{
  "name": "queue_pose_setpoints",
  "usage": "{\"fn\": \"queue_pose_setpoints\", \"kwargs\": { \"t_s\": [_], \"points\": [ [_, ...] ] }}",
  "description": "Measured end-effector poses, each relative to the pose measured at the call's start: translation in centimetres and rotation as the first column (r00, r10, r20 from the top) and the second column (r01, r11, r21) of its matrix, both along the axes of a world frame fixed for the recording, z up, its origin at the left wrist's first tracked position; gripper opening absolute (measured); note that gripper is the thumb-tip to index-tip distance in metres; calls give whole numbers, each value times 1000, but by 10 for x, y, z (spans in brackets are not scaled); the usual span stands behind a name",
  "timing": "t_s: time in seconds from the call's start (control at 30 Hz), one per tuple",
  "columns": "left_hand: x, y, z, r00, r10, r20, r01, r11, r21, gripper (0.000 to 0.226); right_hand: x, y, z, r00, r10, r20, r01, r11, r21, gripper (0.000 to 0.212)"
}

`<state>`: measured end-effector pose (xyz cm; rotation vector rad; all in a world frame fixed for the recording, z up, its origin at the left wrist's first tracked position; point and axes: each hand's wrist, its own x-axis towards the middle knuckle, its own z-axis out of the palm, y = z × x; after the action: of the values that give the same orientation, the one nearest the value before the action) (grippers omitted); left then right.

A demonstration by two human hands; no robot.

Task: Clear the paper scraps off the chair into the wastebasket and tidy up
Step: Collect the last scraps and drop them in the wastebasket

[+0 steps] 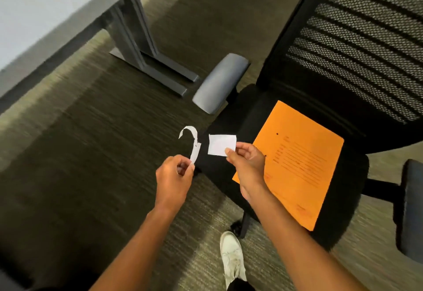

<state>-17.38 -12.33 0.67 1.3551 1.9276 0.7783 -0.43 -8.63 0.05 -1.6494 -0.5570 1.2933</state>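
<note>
A black office chair [219, 169] with a mesh back stands at the right. On its seat lies an orange sheet [295, 167] with printed lines. My left hand [172, 180] pinches a curled white paper strip [194, 144] just left of the seat's front corner. My right hand [247, 162] holds a small white rectangular scrap [220, 144] by its lower right corner, above the seat's left edge. The two scraps are apart, side by side. No wastebasket is in view.
A grey armrest [219, 83] juts out left of the seat; another armrest [412, 206] is at the far right. A grey table leg [142, 45] stands on the carpet behind. My white shoe [232, 258] is beside the chair base.
</note>
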Motion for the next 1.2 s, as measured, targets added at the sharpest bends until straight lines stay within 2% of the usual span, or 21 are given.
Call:
{"fn": "queue_pose_setpoints", "kwargs": {
  "t_s": [0.27, 0.6, 0.77, 0.97, 1.07, 1.2],
  "points": [
    [-96, -108, 8, 976, 218, 19, -217, 976, -15, 12, -113, -95, 1, 978, 176, -111, -183, 981, -62, 21],
    [-219, -258, -2, 861, 508, -5, -507, 860, -58, 11, -268, -219, -4, 884, 429, -186, -454, 883, -119, 21],
    [-274, -332, -8, 748, 664, -7, -660, 742, -118, 4, -337, -280, -7, 780, 605, -156, -625, 766, -154, 19],
    [-321, -410, -24, 682, 731, -40, -729, 674, -120, 3, -402, -345, -26, 646, 759, -83, -756, 621, -206, 20],
    [-340, -446, -37, 647, 760, -56, -756, 631, -172, 5, -426, -375, -40, 570, 822, -7, -793, 548, -266, 18],
    [-360, -481, -51, 630, 772, -87, -770, 606, -200, 2, -452, -404, -52, 438, 882, 173, -826, 471, -309, 14]
  ]
}}
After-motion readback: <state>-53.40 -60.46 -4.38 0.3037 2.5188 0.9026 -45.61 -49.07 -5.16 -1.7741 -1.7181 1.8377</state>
